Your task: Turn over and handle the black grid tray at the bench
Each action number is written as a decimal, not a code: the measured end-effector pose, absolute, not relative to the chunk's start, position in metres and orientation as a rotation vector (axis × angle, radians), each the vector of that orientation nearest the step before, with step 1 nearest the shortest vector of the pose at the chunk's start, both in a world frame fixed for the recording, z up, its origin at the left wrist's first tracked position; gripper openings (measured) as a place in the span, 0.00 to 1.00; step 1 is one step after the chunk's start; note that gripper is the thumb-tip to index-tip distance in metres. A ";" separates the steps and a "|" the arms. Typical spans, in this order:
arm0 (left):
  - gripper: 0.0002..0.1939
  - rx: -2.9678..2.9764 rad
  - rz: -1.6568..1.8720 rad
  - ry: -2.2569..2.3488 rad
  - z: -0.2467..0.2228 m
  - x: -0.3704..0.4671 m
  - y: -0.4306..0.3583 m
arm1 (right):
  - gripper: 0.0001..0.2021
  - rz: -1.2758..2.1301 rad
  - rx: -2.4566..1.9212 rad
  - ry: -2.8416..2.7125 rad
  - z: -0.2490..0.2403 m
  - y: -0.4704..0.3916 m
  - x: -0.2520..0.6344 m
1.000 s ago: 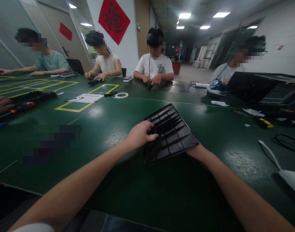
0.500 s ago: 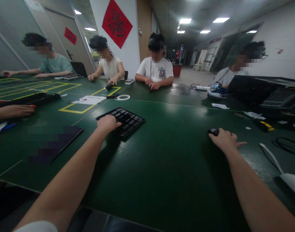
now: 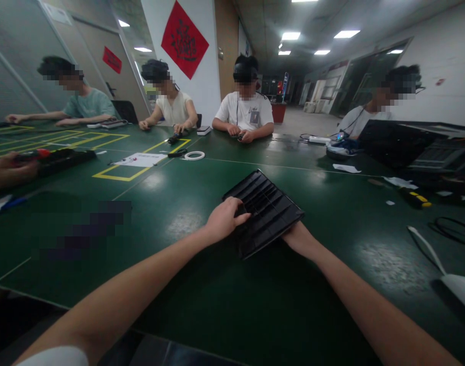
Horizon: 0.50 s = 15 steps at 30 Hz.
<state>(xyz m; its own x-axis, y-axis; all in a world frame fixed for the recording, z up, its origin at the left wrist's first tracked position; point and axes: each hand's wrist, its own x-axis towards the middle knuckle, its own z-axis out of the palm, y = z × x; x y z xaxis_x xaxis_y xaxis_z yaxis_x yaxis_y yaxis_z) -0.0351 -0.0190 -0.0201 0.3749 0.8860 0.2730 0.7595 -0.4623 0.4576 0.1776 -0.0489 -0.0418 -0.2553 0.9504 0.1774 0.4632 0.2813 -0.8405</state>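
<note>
Head view, clock from my seat. Left hand grasps the black tray by its left edge, thumb over the inside; right hand sits under its right corner, fingers hidden, closure I cannot tell. Tray tilted above green table, between twelve and one. Ribs run eight to two o'clock; foreshortened, long axis uncertain. Shallow, dull sheen, cells split by raised ridges. At eleven, paper sheet, print too small. Farther, just left of twelve: red diamond poster, dark brushed characters, unreadable.
</note>
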 end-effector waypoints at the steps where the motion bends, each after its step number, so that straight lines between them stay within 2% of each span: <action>1: 0.20 2.373 0.743 1.385 -0.022 -0.031 -0.024 | 0.17 0.957 -1.219 -1.793 -0.044 -0.050 0.175; 5: 0.19 2.284 0.884 1.239 -0.024 -0.024 -0.035 | 0.14 0.943 -1.078 -1.779 -0.053 -0.051 0.175; 9: 0.18 2.180 0.953 1.204 -0.023 -0.024 -0.035 | 0.18 0.929 -1.025 -1.880 -0.053 -0.053 0.178; 15: 0.18 2.249 0.911 1.264 -0.022 -0.024 -0.037 | 0.13 0.824 -1.043 -1.886 -0.060 -0.052 0.175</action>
<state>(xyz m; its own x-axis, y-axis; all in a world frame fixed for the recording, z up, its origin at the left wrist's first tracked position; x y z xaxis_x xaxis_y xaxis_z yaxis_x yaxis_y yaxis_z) -0.0241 -0.0367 -0.0219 0.3778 0.8601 0.3429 0.5973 -0.5093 0.6195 0.1747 -0.0517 -0.0603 -0.3303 0.8823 0.3354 0.3533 0.4451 -0.8228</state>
